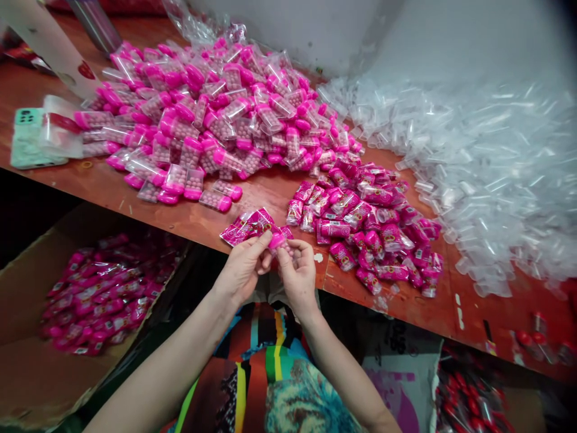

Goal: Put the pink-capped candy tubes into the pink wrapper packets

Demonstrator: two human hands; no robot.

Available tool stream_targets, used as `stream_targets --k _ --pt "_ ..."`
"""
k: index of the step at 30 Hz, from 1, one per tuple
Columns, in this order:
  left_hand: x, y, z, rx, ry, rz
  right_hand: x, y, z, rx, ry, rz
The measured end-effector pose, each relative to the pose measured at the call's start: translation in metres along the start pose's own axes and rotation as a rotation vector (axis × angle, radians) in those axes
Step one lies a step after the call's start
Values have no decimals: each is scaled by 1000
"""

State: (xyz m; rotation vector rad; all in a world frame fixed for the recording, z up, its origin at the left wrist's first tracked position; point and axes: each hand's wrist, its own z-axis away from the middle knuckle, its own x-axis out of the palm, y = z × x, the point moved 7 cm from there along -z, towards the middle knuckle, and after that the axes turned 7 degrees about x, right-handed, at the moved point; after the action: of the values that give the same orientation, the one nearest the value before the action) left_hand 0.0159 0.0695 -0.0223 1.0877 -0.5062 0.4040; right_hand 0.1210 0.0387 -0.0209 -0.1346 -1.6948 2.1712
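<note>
Both hands meet over the table's front edge around one small candy container with a bright pink cap and pale pink balls inside. My left hand pinches the cap end between thumb and fingers. Around the clear body closes my right hand, its thumb near the cap. Just behind the fingers lie flat, shiny pink printed wrappers. A large heap of similar pink-capped containers spreads over the table beyond my hands. Right of my hands is a pile of containers in pink wrappers.
Clear empty tubes are heaped along the right of the red-brown table. A phone lies far left. Below left stands a cardboard box holding wrapped pink pieces; a box of red-capped pieces sits below right.
</note>
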Motion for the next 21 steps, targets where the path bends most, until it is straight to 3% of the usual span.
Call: stream_targets --k 4,6,10,12,16,21 --pt "1 -3 2 -10 49 -31 -5 -9 2 -138 50 226" --pt "2 -4 2 -18 68 -17 -6 -10 -1 -114 46 200" --pt "5 -8 2 -23 26 -21 5 5 -7 201 -137 -157" --pt "6 -10 3 -31 -5 -63 10 9 -6 290 -205 -253" --pt "3 -7 5 -43 2 -113 4 5 -6 205 -184 -154" --pt "5 6 3 -19 -29 -84 7 -1 1 187 -413 -92"
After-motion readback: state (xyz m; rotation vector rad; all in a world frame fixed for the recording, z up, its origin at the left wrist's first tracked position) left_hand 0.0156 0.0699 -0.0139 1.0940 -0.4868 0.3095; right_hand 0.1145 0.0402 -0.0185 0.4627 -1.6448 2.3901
